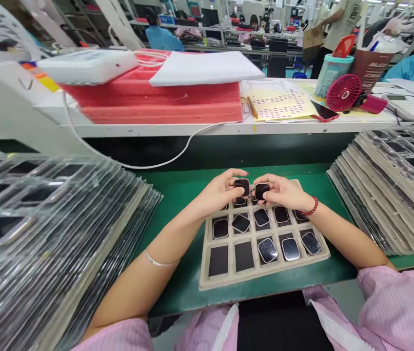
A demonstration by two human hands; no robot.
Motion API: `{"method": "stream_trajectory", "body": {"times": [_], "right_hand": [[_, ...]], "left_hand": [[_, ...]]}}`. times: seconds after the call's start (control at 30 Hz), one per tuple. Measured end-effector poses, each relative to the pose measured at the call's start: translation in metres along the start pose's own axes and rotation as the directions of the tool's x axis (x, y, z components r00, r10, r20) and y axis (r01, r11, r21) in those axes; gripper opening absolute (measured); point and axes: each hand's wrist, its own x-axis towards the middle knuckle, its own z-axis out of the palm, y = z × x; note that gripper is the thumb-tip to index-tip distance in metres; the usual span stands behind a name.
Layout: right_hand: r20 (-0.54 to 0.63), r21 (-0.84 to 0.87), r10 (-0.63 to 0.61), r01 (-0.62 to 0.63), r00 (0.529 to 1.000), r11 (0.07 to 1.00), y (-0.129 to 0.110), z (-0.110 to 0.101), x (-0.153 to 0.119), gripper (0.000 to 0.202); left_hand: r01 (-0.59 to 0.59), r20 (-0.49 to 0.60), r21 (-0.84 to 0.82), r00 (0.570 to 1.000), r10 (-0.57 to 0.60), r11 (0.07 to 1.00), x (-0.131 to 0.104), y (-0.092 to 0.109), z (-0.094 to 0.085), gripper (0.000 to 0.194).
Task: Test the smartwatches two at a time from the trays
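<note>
Above the far rows of a beige compartment tray (265, 275), my left hand (225, 190) grips a dark-faced smartwatch case (242, 186) between thumb and fingers. Close beside it, my right hand (282, 191) pinches a second smartwatch case (262, 190). Both are held with their dark faces toward me. Below lie several more smartwatch cases (268, 250) in the tray's compartments, some turned askew. Two front-left compartments show only their dark bottoms. My hands partly cover the far rows.
Tall stacks of clear trays stand left (46, 234) and right (382, 190) on the green worktop (177, 195). A white cable (148, 167) droops from the shelf (192, 129) behind, which carries red foam (163, 105), papers and a pink fan (343, 92). People sit and stand in the background.
</note>
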Motion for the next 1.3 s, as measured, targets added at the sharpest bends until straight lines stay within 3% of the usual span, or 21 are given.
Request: {"method": "stream_trajectory", "body": {"times": [0.07,0.17,0.23,0.33,0.47,0.6,0.67,0.73,0.83,0.93,1.13,1.2,1.3], "right_hand": [[0.011,-0.197,-0.072,0.072,0.997,0.978,-0.004,0.013,-0.006,0.017],[0.161,-0.544,-0.218,0.271,0.963,0.794,-0.007,0.043,-0.018,0.005],[0.277,-0.658,-0.231,0.359,0.933,0.662,-0.006,0.063,-0.025,0.002],[0.348,-0.756,-0.215,0.408,0.913,0.511,-0.003,0.079,-0.035,0.012],[0.339,-0.864,-0.148,0.369,0.929,0.341,-0.015,0.058,-0.050,0.018],[0.142,-0.978,0.031,0.135,0.989,0.161,-0.029,0.021,-0.078,0.028],[0.069,-0.988,0.087,0.057,0.994,0.140,-0.028,0.010,-0.095,0.025],[0.047,-0.984,0.093,0.030,0.995,0.175,-0.022,0.004,-0.110,0.018],[0.060,-0.973,0.062,0.045,0.996,0.228,-0.011,0.004,-0.124,0.018],[0.085,-0.973,0.048,0.073,0.995,0.220,-0.004,0.008,-0.126,0.020],[0.115,-0.982,0.071,0.103,0.991,0.155,-0.003,0.017,-0.123,0.021],[0.121,-0.979,0.068,0.108,0.990,0.170,-0.003,0.017,-0.125,0.020],[0.123,-0.968,0.045,0.110,0.991,0.227,0.000,0.015,-0.127,0.016]], "left_hand": [[0.004,-0.033,0.107,0.999,0.000,0.994,-0.024,-0.003,-0.001,0.028],[-0.010,-0.078,0.357,0.996,0.040,0.934,-0.072,-0.011,0.000,0.013],[-0.020,-0.087,0.532,0.993,0.078,0.847,-0.103,-0.020,0.005,0.014],[-0.014,-0.106,0.717,0.986,0.130,0.697,-0.133,-0.039,0.013,0.015],[-0.006,-0.159,0.788,0.964,0.213,0.616,-0.138,-0.054,0.023,0.019],[-0.110,-0.066,0.820,0.957,0.283,0.562,-0.113,-0.043,0.035,0.022],[-0.078,-0.095,0.852,0.950,0.298,0.518,-0.096,-0.037,0.041,0.022],[-0.040,-0.125,0.874,0.945,0.302,0.485,-0.081,-0.035,0.044,0.021],[-0.062,-0.067,0.893,0.961,0.269,0.446,-0.067,-0.040,0.040,0.023],[-0.091,-0.004,0.882,0.980,0.201,0.463,-0.064,-0.045,0.033,0.028],[-0.007,-0.104,0.926,0.957,0.271,0.379,-0.069,-0.042,0.037,0.027],[-0.015,-0.079,0.921,0.971,0.225,0.389,-0.067,-0.043,0.036,0.026],[-0.048,-0.025,0.867,0.990,0.140,0.495,-0.064,-0.045,0.032,0.031]]}}
